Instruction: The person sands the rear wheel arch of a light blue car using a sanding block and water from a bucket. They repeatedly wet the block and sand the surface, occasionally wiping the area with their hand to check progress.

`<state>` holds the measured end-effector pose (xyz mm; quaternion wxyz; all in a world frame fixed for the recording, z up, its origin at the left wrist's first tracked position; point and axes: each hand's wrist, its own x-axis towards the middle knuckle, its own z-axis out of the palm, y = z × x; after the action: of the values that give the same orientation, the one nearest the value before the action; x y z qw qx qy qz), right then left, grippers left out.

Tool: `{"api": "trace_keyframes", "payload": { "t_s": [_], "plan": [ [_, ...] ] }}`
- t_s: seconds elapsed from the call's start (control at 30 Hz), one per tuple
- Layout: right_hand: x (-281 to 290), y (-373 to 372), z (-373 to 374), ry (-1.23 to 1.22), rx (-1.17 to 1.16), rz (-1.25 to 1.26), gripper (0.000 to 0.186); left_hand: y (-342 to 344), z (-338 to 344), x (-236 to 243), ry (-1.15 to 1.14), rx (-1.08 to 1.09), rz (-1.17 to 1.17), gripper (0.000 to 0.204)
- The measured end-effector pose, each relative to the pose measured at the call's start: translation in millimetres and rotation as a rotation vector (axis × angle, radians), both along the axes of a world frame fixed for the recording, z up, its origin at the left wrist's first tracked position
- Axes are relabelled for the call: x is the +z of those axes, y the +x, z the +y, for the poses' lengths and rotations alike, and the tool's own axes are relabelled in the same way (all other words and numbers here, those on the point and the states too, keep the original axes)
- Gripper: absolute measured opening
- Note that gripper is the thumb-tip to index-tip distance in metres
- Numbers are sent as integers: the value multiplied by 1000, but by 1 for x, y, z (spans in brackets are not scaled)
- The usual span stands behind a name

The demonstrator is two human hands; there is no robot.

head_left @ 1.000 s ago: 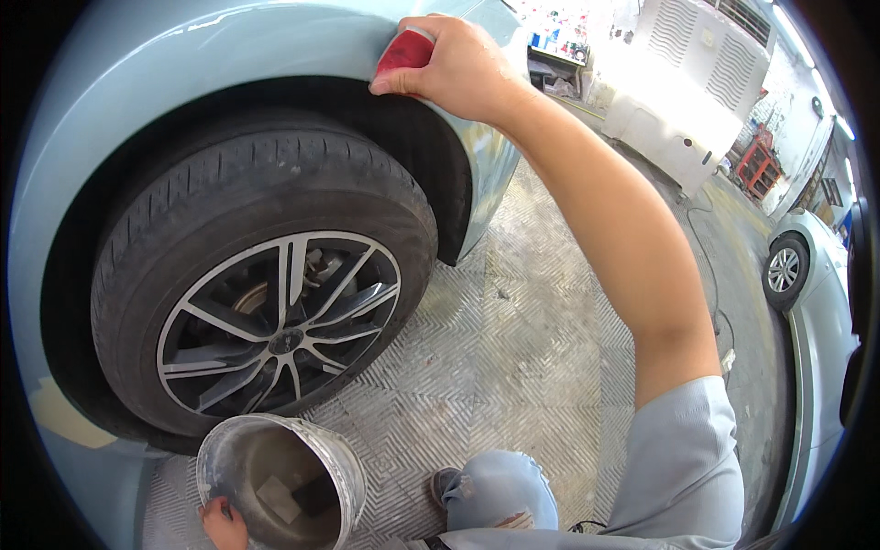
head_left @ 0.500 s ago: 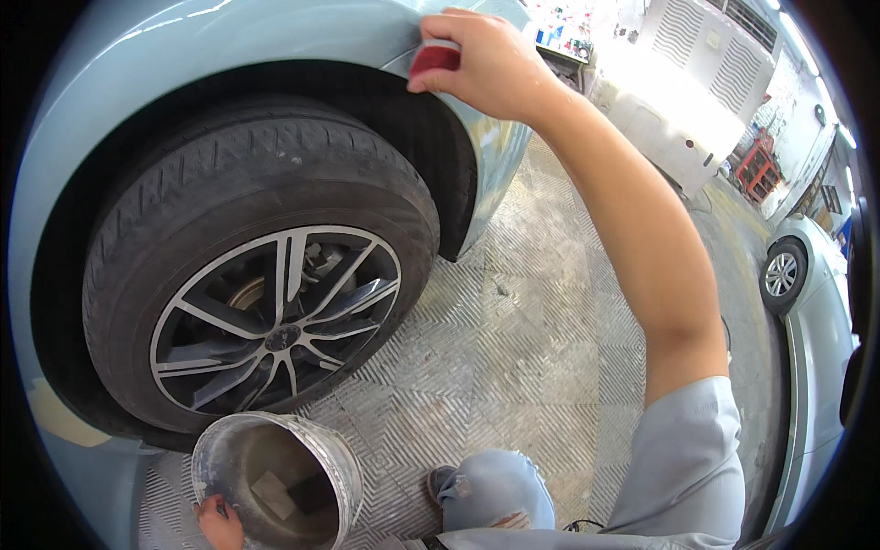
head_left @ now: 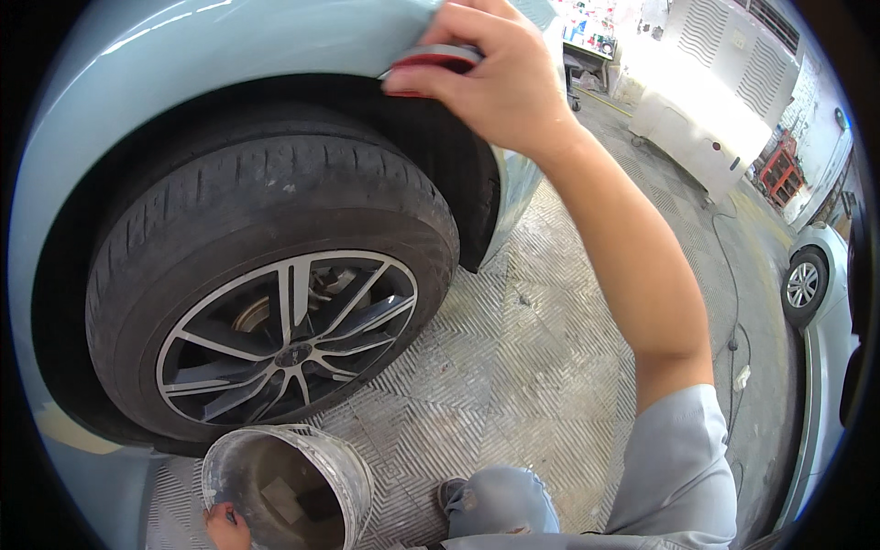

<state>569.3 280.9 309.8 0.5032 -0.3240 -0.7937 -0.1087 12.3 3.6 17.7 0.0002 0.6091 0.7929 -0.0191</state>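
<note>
A red-faced sanding pad [head_left: 412, 81] with a pale grey edge is pinched between the thumb and fingers of my right hand [head_left: 500, 78]. That hand is against the light blue car fender [head_left: 302, 46], just above the wheel arch; part of its fingers lies past the picture's top. At the lower left, my left hand [head_left: 225, 529] has its fingers curled over the near left rim of a stained whitish bucket [head_left: 353, 477]. A dark bit shows by those fingers, too small to name. Inside the bucket are a pale square piece [head_left: 282, 500] and a darker one in murky water.
A tyre [head_left: 275, 179] with a black and silver alloy rim [head_left: 293, 356] fills the arch. My bent knee [head_left: 504, 502] is beside the bucket on ridged floor tiles [head_left: 550, 367]. Farther right are a white cabinet [head_left: 715, 82], a cable [head_left: 733, 302] and another car [head_left: 830, 367].
My right hand, with the sanding pad, has tilted and shifted along the fender edge, so less of the red face shows. The view has moved slightly; my left hand stays at the bucket rim.
</note>
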Motion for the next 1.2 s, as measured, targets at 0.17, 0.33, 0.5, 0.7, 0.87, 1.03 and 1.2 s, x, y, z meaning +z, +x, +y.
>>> {"api": "trace_keyframes", "payload": {
  "t_s": [0.17,0.33,0.5,0.7,0.87,1.03,1.2],
  "plan": [
    [0,-1,5,21,20,-12,29,-10,-3,-9,-44,-5,-1,28],
    [-5,0,1,77,39,45,29,-16,-5,-23,137,-26,-152,17],
    [-5,0,2,113,36,20,30,-11,-7,-22,174,-22,-121,18],
    [-7,1,6,179,50,-7,30,-15,-7,-24,168,-61,-183,19],
    [-12,8,0,-34,19,94,30,-16,-6,-25,188,-56,-155,19],
    [-28,16,6,124,-128,-47,32,-15,-6,-20,173,-86,-123,21],
    [-58,55,-6,63,-313,-60,38,-19,-6,-25,215,-131,-121,21]
  ]
}}
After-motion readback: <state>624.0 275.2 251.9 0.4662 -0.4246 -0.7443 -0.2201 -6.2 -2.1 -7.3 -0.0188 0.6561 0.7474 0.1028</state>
